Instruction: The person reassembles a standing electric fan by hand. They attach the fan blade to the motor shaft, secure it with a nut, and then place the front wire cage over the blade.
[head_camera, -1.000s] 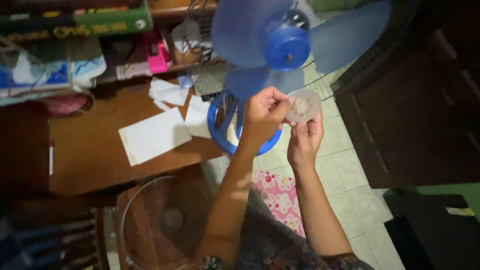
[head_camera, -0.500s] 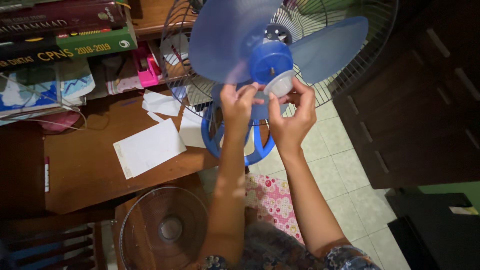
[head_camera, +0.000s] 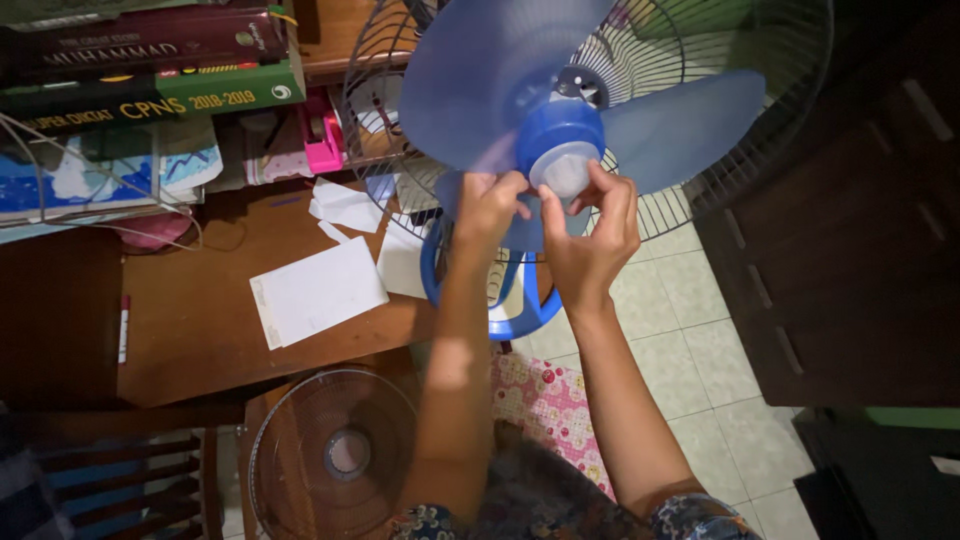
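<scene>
A blue three-bladed fan (head_camera: 505, 70) stands in front of me with its front cover off and its rear wire grille (head_camera: 760, 130) behind the blades. A translucent white round cap (head_camera: 565, 168) sits against the blue hub (head_camera: 557, 125) at the blades' centre. My right hand (head_camera: 592, 240) grips this cap with thumb and fingers around its rim. My left hand (head_camera: 487, 212) is just left of the cap, fingers curled at the hub's lower edge and touching the cap's side.
The fan's blue base (head_camera: 490, 290) rests on a wooden desk (head_camera: 190, 320) with white papers (head_camera: 318, 290), stacked books (head_camera: 150, 70) and a pink tape dispenser (head_camera: 322, 140). The detached front grille (head_camera: 333, 455) lies below. A dark cabinet (head_camera: 850, 250) stands right, over a tiled floor (head_camera: 690, 350).
Both hands carried the white cap from below the blades up onto the blue hub. They now hold it pressed there, and the view has shifted slightly.
</scene>
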